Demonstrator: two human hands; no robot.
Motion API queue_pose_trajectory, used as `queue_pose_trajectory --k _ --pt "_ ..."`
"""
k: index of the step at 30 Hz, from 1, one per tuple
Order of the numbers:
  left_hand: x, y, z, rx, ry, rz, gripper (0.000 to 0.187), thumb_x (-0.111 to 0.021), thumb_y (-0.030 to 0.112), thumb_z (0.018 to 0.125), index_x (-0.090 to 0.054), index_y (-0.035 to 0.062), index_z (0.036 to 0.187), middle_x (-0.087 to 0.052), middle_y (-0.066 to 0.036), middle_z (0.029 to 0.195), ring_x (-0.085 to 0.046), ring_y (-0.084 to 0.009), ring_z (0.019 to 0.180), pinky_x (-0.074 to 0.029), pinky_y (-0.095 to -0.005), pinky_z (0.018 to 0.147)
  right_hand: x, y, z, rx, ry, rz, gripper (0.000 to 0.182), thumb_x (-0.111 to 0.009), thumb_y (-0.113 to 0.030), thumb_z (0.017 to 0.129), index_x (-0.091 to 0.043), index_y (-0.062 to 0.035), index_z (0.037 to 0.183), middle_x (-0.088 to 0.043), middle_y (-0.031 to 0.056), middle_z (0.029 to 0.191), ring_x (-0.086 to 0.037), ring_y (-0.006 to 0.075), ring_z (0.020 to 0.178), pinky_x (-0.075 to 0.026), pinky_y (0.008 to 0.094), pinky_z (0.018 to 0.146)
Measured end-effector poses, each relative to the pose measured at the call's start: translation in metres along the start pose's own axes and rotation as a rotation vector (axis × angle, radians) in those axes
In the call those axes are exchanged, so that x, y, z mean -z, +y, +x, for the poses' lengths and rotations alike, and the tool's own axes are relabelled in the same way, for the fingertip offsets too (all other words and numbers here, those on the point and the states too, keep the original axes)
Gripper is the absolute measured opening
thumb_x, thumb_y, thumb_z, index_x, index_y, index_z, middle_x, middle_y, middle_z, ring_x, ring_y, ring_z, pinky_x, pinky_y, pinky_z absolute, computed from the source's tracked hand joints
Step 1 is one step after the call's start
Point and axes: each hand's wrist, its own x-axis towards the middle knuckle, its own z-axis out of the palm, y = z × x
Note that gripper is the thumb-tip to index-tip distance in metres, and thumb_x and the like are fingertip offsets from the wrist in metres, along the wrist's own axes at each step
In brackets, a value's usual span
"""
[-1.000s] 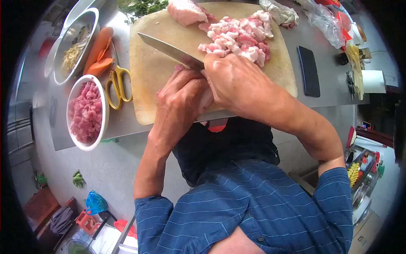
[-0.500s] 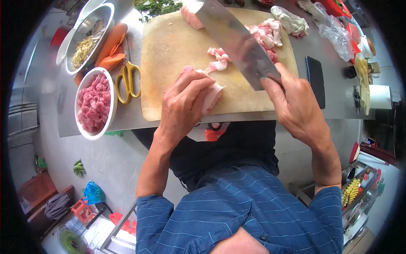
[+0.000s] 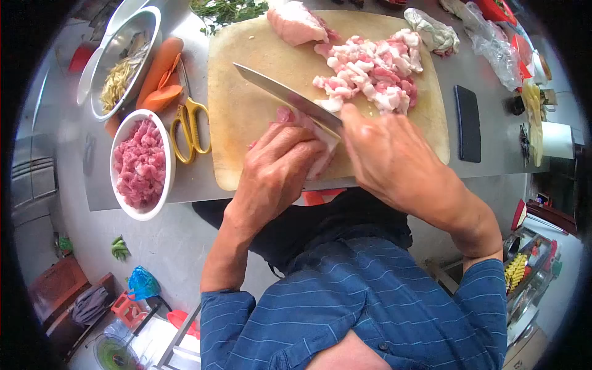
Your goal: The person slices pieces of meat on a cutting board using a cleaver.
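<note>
My left hand (image 3: 277, 163) presses a piece of meat (image 3: 324, 154) onto the wooden cutting board (image 3: 246, 55), its fingers curled over the near part. In my right hand (image 3: 394, 145) is the handle of a broad cleaver (image 3: 283, 92). The blade points to the upper left, its edge at the meat beside my left fingers. Cut meat chunks (image 3: 373, 71) lie in a pile beyond my right hand. A larger pale-pink piece of meat (image 3: 296, 23) rests at the board's far edge.
Left of the board are yellow-handled scissors (image 3: 190, 126), a white bowl of chopped meat (image 3: 140, 163), carrots (image 3: 161, 74) and a bowl of pale strips (image 3: 120, 77). A dark phone (image 3: 468, 123), a cloth (image 3: 431, 31) and a plastic bag (image 3: 493, 52) lie to the right.
The cleaver has swung down from above the board to the meat by my left hand, with my right hand moving left. The pile and the larger piece are now more exposed.
</note>
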Motion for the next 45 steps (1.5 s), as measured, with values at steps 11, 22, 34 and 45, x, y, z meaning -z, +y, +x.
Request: queue_pose_trajectory --k 11,22,34,45 --pt "-0.005 -0.005 -0.001 -0.014 0.093 -0.098 0.025 -0.079 0.001 0.082 -0.076 0.0013 0.106 -0.073 -0.013 0.107 -0.072 -0.0336 0.102 -0.060 -0.0438 0.091 0.014 0.008 0.021 -0.409 -0.136 -0.049 0.021 -0.061 -0.011 0.106 -0.062 0.0061 0.118 -0.069 0.0312 0.078 -0.072 0.0505 0.077 -0.054 0.0576 0.067" --pt "-0.005 0.008 0.007 -0.008 0.037 -0.022 0.019 -0.081 0.002 0.085 -0.077 0.0011 0.104 -0.073 -0.013 0.106 -0.073 -0.0318 0.101 -0.060 -0.0429 0.090 0.037 -0.023 -0.028 -0.310 -0.157 0.205 0.014 -0.066 -0.003 0.103 -0.058 0.0034 0.112 -0.067 0.0306 0.080 -0.069 0.0527 0.080 -0.050 0.0576 0.065" --pt "-0.006 0.007 0.011 -0.048 -0.009 0.015 0.022 -0.082 0.007 0.087 -0.076 0.0020 0.107 -0.072 -0.011 0.110 -0.072 -0.0314 0.104 -0.060 -0.0434 0.091 0.025 -0.025 -0.028 -0.301 -0.190 0.161 0.012 -0.064 -0.002 0.103 -0.055 0.0028 0.109 -0.066 0.0300 0.075 -0.068 0.0536 0.076 -0.051 0.0599 0.064" --pt "-0.009 0.005 0.008 -0.023 0.034 0.005 0.022 -0.080 0.001 0.083 -0.079 0.0001 0.105 -0.075 -0.015 0.110 -0.074 -0.0346 0.106 -0.061 -0.0437 0.093 0.048 -0.032 -0.057 -0.375 -0.342 0.136 0.012 -0.060 -0.001 0.098 -0.052 0.0031 0.105 -0.069 0.0277 0.074 -0.073 0.0488 0.070 -0.058 0.0566 0.062"
